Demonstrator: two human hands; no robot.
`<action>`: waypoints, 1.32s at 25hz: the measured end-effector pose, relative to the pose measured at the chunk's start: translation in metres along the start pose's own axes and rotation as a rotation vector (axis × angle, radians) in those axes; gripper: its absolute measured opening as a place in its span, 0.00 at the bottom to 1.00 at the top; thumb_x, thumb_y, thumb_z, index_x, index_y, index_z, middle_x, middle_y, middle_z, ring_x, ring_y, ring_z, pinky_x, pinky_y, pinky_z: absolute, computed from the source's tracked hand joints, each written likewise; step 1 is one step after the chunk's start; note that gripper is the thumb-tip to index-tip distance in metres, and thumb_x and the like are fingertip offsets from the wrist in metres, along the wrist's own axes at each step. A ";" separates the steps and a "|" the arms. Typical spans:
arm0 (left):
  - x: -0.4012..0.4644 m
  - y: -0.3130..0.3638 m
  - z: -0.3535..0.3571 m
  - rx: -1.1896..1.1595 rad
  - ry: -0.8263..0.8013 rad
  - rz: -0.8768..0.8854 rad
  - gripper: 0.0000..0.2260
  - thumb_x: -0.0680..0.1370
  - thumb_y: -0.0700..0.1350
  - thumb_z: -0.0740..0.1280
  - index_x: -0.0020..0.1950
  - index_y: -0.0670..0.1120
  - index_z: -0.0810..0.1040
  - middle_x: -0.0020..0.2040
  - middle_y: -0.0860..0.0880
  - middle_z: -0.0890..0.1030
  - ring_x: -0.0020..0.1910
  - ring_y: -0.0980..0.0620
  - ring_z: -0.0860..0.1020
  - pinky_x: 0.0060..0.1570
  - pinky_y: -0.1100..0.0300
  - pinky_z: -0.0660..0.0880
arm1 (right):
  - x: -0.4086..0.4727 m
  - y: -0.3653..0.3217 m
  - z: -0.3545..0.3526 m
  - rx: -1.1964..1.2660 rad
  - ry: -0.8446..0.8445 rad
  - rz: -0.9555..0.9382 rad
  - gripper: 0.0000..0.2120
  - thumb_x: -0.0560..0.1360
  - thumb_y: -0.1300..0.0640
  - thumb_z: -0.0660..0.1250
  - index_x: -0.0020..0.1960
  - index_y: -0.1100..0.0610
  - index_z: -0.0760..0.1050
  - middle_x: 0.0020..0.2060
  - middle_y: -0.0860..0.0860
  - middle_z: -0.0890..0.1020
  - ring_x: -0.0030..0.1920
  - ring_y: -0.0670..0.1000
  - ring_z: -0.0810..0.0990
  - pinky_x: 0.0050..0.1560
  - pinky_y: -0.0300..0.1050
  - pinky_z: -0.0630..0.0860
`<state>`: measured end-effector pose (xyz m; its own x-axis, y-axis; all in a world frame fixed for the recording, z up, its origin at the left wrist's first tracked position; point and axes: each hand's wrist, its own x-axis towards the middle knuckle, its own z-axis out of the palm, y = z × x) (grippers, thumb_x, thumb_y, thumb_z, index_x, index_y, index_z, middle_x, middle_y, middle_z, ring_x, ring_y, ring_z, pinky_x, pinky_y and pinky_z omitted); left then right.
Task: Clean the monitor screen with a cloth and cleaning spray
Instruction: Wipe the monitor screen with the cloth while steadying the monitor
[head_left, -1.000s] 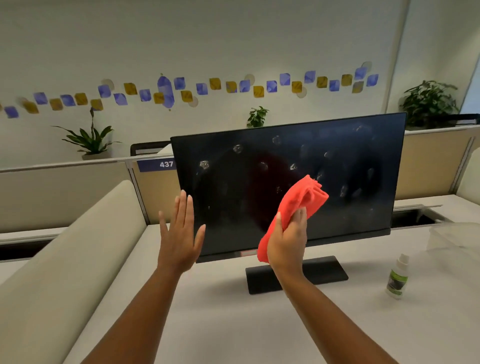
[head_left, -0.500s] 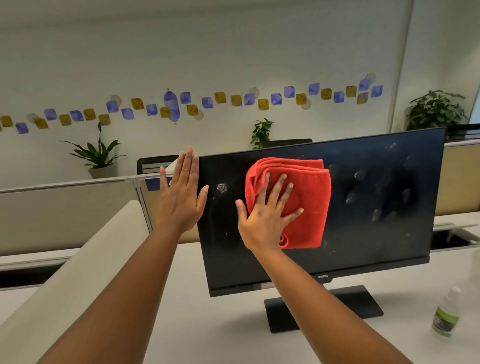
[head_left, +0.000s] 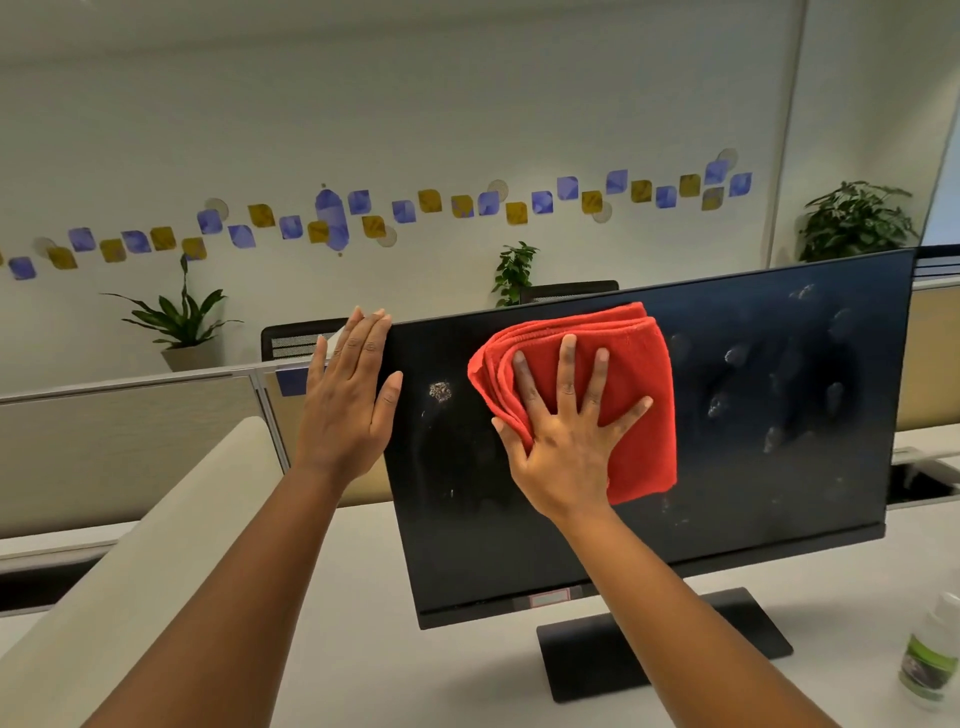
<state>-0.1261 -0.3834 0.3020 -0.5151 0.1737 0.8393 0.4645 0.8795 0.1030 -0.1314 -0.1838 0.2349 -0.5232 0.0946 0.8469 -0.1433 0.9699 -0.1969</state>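
A black monitor stands on a white desk, its dark screen dotted with spray droplets on the right and one spot at the upper left. My right hand presses a folded red cloth flat against the upper middle of the screen, fingers spread. My left hand lies flat with straight fingers against the monitor's left edge, thumb on the front of the screen. The small spray bottle, white with a green label, stands on the desk at the lower right, partly cut off by the frame.
The monitor's flat black base sits on the white desk. A beige padded partition runs along the left. Desk dividers, a black chair back and potted plants stand behind the monitor.
My right hand lifted the cloth from in front of the lower screen and spread it flat on the upper middle. My left hand rose to the monitor's left edge.
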 end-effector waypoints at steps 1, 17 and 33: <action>0.003 -0.002 -0.002 -0.016 0.006 0.012 0.25 0.77 0.53 0.48 0.71 0.45 0.61 0.72 0.45 0.65 0.72 0.52 0.53 0.72 0.48 0.46 | 0.003 -0.005 0.004 0.003 0.010 -0.017 0.31 0.75 0.34 0.44 0.73 0.41 0.38 0.74 0.50 0.33 0.72 0.56 0.28 0.63 0.72 0.32; 0.014 0.004 -0.010 -0.093 0.038 -0.022 0.24 0.76 0.52 0.45 0.65 0.44 0.70 0.66 0.44 0.73 0.70 0.56 0.56 0.71 0.50 0.42 | -0.044 -0.038 0.039 -0.049 -0.055 -0.596 0.31 0.76 0.41 0.52 0.75 0.51 0.49 0.75 0.48 0.56 0.75 0.51 0.37 0.69 0.67 0.36; 0.012 0.011 -0.017 -0.037 0.079 -0.078 0.24 0.76 0.52 0.46 0.61 0.44 0.73 0.64 0.45 0.75 0.71 0.50 0.62 0.70 0.52 0.41 | -0.115 -0.004 0.053 -0.207 -0.190 -0.820 0.30 0.74 0.42 0.51 0.74 0.44 0.52 0.73 0.43 0.61 0.76 0.54 0.39 0.69 0.66 0.36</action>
<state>-0.1150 -0.3792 0.3221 -0.4929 0.0691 0.8673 0.4526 0.8717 0.1878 -0.1152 -0.2109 0.1119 -0.4558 -0.6736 0.5818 -0.3903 0.7387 0.5495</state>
